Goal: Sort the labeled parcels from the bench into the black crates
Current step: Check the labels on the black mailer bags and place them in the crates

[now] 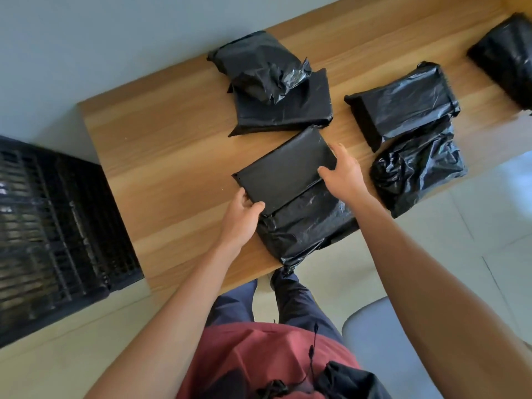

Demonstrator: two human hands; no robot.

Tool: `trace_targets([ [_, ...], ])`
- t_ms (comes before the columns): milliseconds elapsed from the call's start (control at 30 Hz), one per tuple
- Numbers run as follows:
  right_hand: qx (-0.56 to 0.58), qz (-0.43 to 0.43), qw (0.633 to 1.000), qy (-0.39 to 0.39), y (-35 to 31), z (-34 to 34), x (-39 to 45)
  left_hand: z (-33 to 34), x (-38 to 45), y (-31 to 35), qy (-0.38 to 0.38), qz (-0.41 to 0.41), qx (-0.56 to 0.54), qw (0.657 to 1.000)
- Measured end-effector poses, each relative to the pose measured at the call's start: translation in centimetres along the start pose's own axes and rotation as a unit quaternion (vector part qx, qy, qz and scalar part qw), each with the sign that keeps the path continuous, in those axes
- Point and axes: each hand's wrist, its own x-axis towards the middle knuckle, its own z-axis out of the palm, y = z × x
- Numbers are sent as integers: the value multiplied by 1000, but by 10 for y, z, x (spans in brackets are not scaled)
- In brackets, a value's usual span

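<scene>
Flat black parcel (283,165) lies tilted atop another on bench (172,156)

The person wears a red shirt (259,358), navy trousers (293,300), bare forearms and a black cord (312,355).

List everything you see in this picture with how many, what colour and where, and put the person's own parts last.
Flat black plastic-wrapped parcel: one, black, bench centre, lying on a crinkled parcel, held at both ends.
Other black plastic-wrapped parcels: about seven, black, scattered over the bench; no labels visible.
Light wooden bench: one, tan, centre.
Black slatted plastic crate: one, black, floor at left.
Grey rounded seat: one, grey, lower right.
Left hand: grip on the flat parcel's near-left corner.
Right hand: grip on its right edge.
</scene>
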Motion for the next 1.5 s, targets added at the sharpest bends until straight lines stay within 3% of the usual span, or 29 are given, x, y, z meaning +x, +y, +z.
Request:
trace_targets([
  [133,39,34,998,-22,-1,2,6,3,1,0,26,3,-7,1000],
  [433,102,-7,995,4,-8,-1,-11,-10,-15,-2,83,57,-47,994],
  [800,329,-26,943,47,-45,-26,-48,-35,-51,4,115,146,-65,980],
  [1033,274,-84,958,0,-54,-38,-65,-40,-54,8,172,222,27,959],
  [1167,261,-107,959,11,-49,-36,-65,-47,-54,10,209,258,75,940],
  [1300,276,-102,955,26,-56,-40,-70,-53,-57,13,192,249,77,946],
  [1500,300,-115,945,53,-61,-41,-75,-53,-62,14,99,138,-94,981],
])
